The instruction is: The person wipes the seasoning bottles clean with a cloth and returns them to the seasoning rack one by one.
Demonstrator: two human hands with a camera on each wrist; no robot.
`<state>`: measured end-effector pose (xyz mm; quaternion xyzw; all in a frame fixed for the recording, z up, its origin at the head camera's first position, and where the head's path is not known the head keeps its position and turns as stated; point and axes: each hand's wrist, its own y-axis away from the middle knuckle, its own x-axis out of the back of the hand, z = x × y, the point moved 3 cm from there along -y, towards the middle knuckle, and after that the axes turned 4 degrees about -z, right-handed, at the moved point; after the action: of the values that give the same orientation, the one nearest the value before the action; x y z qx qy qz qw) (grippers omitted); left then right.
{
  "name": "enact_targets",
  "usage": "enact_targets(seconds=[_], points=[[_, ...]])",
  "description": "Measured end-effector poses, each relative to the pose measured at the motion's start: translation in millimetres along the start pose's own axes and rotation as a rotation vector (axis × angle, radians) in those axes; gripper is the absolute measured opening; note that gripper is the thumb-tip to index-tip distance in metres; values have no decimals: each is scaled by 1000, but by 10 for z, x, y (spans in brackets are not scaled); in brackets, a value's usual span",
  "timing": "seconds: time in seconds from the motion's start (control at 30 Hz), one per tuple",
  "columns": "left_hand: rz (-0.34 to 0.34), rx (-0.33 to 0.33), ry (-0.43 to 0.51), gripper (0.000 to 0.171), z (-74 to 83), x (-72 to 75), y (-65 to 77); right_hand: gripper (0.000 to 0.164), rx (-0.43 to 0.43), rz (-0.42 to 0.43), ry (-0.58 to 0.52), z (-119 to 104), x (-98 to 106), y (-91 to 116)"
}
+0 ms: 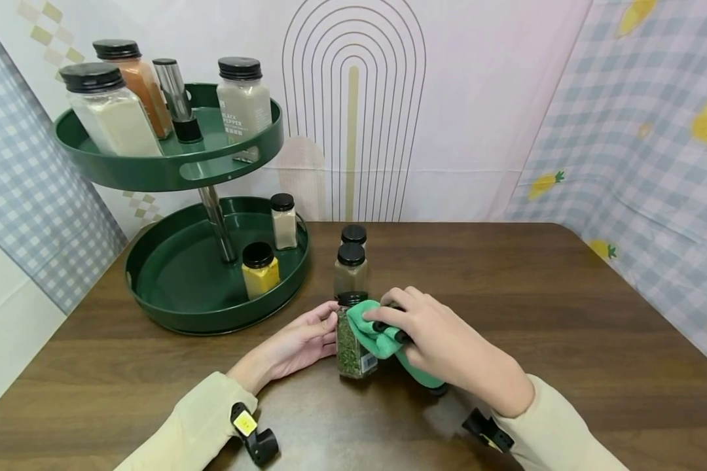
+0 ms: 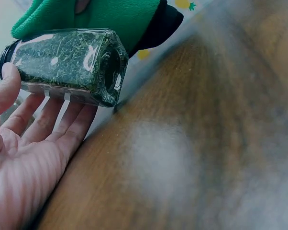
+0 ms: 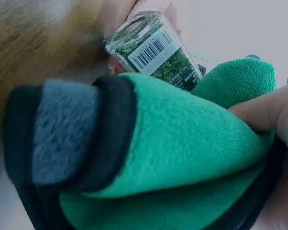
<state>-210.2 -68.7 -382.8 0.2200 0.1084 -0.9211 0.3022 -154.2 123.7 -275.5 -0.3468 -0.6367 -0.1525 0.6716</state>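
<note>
A clear square jar of dried green herbs (image 1: 351, 347) with a black lid is held by my left hand (image 1: 302, 343). In the left wrist view, the thumb lies near the lid and the fingers (image 2: 43, 117) reach along the other side of the jar. My right hand (image 1: 433, 337) grips a folded green cloth (image 1: 370, 335) with dark edging, which covers part of the jar's upper side. The right wrist view shows the jar's barcode label (image 3: 153, 50) beyond the cloth. Some right fingers are hidden by the cloth.
Two black-lidded jars (image 1: 350, 275) stand in line behind the herb jar. At the left, a green two-tier rack (image 1: 171, 320) bears a yellow jar (image 1: 260, 278) and a small pale jar (image 1: 285, 226) below. Larger jars (image 1: 244, 104) and a silver grinder (image 1: 175, 91) stand on top.
</note>
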Motion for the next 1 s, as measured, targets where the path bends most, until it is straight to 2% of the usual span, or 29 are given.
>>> enact_targets(seconds=[0.2,0.43,0.5,0.6,0.67,0.73,0.77,0.83,1.0], points=[[52,18,28,20,4,2,-2,62,25,-88,-15,-33,-50,5],[90,52,16,48,3,8,-1,58,72,-129,3,-91,-92,19],[92,57,16,51,0,9,2,57,78,-164,-5,-108,-94,25],[84,49,25,43,-5,7,8,57,76,-261,-27,-127,-79,39],[77,35,38,32,-7,7,12,56,63,-343,-55,-128,-52,54],[61,14,49,21,-10,6,12,56,51,-385,-82,-116,-11,70],[52,3,53,17,-11,6,10,56,44,-380,-90,-105,14,77],[29,-17,56,12,-14,5,8,58,36,-313,-96,-78,71,78],[-13,-36,37,13,-20,5,-2,64,-8,6,-26,-5,166,49]])
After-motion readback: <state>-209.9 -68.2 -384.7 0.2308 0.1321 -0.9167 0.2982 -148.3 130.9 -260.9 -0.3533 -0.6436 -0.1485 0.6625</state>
